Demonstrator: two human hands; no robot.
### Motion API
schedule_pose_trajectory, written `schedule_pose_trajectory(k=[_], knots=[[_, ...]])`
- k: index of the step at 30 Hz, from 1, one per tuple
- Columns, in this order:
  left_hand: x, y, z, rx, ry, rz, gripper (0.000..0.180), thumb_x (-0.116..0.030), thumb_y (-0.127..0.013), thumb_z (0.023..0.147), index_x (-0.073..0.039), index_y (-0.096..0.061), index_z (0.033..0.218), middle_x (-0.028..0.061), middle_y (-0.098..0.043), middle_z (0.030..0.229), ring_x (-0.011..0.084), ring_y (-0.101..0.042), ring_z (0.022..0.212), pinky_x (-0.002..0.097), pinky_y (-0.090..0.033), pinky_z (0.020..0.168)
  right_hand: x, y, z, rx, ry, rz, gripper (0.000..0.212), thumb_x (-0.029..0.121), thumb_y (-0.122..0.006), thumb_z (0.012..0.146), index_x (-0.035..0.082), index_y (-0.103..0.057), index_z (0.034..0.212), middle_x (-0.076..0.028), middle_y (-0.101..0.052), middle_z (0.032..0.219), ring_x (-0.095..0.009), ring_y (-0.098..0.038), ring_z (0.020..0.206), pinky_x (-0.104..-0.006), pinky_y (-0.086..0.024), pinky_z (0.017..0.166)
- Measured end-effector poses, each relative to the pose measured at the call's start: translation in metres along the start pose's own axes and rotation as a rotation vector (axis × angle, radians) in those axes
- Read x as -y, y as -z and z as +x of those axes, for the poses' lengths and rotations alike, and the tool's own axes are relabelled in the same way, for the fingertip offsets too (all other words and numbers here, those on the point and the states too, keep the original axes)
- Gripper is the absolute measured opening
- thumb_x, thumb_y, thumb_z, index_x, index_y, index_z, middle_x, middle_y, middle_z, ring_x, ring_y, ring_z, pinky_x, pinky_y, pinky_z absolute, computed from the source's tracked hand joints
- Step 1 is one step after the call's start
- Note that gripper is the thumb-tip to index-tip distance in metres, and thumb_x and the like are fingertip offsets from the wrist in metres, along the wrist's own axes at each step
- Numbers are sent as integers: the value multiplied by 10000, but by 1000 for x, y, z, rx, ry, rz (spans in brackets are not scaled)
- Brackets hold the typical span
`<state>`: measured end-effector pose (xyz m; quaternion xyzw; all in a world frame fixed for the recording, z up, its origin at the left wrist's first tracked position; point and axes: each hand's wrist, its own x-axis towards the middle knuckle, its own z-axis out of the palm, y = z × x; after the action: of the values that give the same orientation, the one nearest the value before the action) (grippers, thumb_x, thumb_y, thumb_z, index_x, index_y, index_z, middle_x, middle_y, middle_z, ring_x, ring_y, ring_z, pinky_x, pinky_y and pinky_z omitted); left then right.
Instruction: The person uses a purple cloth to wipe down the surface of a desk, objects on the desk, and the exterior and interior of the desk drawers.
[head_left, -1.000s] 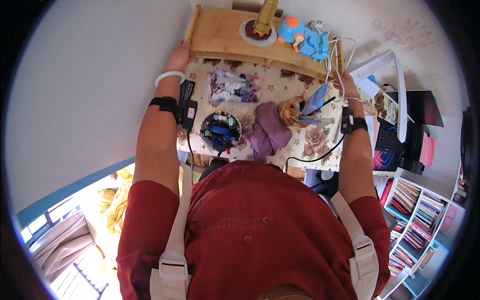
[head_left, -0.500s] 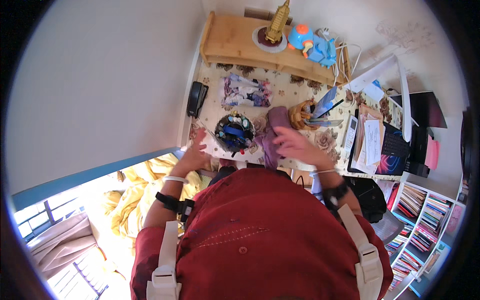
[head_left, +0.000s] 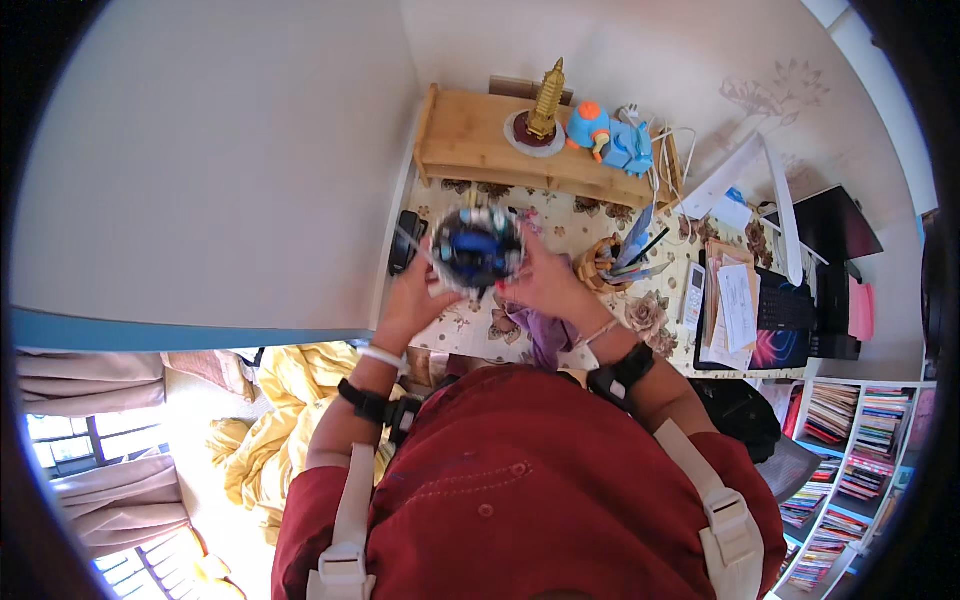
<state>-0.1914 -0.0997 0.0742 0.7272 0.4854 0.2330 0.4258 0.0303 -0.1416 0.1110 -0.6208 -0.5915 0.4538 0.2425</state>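
Between my two hands is a round dark holder (head_left: pixel 478 250) packed with what look like pens, with something blue in its middle. It is blurred and appears raised off the table. My left hand (head_left: pixel 414 302) grips its left side and my right hand (head_left: pixel 548 286) its right side. Below my right hand lies a crumpled purple cloth (head_left: pixel 545 335), partly covered by that hand. The holder and my hands mostly hide a folded patterned cloth behind them.
To the right stands a wooden pen pot (head_left: pixel 597 268), then a white remote (head_left: pixel 692 297), papers (head_left: pixel 735 310) and a laptop (head_left: pixel 783 318). A black device (head_left: pixel 406 240) lies by the left wall. At the back, a wooden shelf (head_left: pixel 470 135) carries a golden pagoda (head_left: pixel 545 105) and a blue toy (head_left: pixel 590 125).
My hands, apart and empty before, have come together around the round holder. It has moved away from me and looks larger, as if lifted. The view has shifted slightly.
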Motion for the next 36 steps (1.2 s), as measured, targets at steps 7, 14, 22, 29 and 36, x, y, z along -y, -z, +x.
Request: schedule_pose_trajectory(k=[7,14,22,29,36], knots=[[-21,24,116,-119,-234,-360,735,-42,-651,757,-38,-231,1360,158,-534,1174,208,-543,1056,311,-452,861,20,41,107,-239,386,377,866,79,-722,606,35,-268,1342,-147,-528,1159,-232,-531,1051,-318,-416,902],[-20,33,200,-29,-163,-372,678,-15,-584,800,-34,-220,1371,137,-505,1215,190,-506,1082,293,-393,926,-19,54,215,-357,322,294,787,9,-677,634,41,-281,1314,-90,-563,1058,-176,-569,912,-276,-484,742],[-2,30,269,-64,-301,-550,621,1,-539,820,-3,-225,1355,144,-398,1311,200,-404,1190,307,-303,1004,-14,71,269,-474,431,291,755,94,-666,629,17,-299,1284,-215,-512,1153,-339,-506,1087,-372,-402,915],[3,22,298,-176,-206,-206,550,-101,-557,833,18,-304,1305,196,-435,1302,291,-411,1213,358,-305,1004,-31,35,185,-232,186,349,605,23,-581,760,12,-334,1312,-142,-596,1042,-186,-577,946,-292,-458,804],[20,4,279,-526,-150,-198,494,-166,-599,833,17,-411,1252,157,-562,1108,202,-572,922,308,-459,788,-83,82,14,551,247,192,288,197,-587,824,1,-599,1034,-113,-635,924,-162,-590,826,-296,-463,742]])
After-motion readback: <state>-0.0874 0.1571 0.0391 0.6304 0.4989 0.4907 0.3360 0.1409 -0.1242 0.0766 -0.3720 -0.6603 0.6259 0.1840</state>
